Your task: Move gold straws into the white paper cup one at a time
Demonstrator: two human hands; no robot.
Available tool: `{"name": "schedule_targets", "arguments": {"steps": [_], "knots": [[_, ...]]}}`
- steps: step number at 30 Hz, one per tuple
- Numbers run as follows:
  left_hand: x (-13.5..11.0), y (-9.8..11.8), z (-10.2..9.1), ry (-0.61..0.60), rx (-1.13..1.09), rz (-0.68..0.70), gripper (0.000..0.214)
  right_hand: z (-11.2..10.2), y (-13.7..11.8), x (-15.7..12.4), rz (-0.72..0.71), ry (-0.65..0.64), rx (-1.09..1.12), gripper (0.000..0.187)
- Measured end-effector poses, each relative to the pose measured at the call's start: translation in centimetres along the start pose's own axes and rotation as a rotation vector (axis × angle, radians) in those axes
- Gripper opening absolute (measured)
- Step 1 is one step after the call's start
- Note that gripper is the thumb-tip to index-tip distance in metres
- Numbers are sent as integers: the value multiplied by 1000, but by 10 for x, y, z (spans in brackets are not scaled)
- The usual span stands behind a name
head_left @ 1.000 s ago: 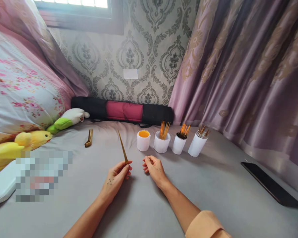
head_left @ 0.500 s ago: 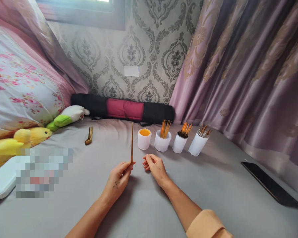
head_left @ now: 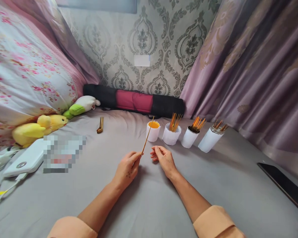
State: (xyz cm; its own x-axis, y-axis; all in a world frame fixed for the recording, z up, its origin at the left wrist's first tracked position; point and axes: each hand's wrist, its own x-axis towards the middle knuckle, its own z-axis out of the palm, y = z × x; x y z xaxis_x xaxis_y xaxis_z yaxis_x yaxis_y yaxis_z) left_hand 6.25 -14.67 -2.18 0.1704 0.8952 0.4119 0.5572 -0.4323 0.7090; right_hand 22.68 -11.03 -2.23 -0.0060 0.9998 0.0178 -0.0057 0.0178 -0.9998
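Between the fingertips of my left hand [head_left: 128, 168] is a thin brown stick [head_left: 147, 139], pinched at its lower end. It slants up to the right, and its tip overlaps the white-wrapped cup [head_left: 152, 135] with an orange inside; contact cannot be told. My right hand [head_left: 165, 162] is loosely closed just in front of that cup, thumb over curled fingers, with nothing visible in it. To the right stand a wide white cup [head_left: 171, 138] of thin sticks, a narrower white cup [head_left: 188, 140] of orange-brown sticks, and a tilted white-wrapped jar [head_left: 210, 142] of darker sticks.
A bent bundle of brown sticks [head_left: 100, 125] lies at the back left. Plush toys [head_left: 37, 129], a white power bank [head_left: 24, 162] and cables line the left side. A black phone [head_left: 284, 186] lies right. A black-and-red roll bag [head_left: 134, 100] rests against the wall.
The stick in my left hand has tilted from upright to leaning right, over the orange cup. The camera view has shifted, so everything sits further right. My right hand keeps its curled pose.
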Motion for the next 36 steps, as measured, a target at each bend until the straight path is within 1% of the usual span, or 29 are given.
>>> {"name": "schedule_targets", "arguments": {"steps": [7, 13, 24, 31, 36], "knots": [[-2, -5, -1, -19, 175, 44, 34, 3, -5, -4, -58, -43, 22, 39], [-3, -7, -3, -26, 318, 66, 34, 6, -10, -7, -88, -55, 71, 36], [-3, -3, -4, -108, 530, 98, 35, 9, -13, -8, -60, -84, 173, 39], [-3, -1, -6, -147, 578, 125, 34, 8, -10, -7, -56, -86, 196, 35], [-3, 1, -6, -147, 557, 127, 33, 7, -7, -6, -40, -84, 218, 33]]}}
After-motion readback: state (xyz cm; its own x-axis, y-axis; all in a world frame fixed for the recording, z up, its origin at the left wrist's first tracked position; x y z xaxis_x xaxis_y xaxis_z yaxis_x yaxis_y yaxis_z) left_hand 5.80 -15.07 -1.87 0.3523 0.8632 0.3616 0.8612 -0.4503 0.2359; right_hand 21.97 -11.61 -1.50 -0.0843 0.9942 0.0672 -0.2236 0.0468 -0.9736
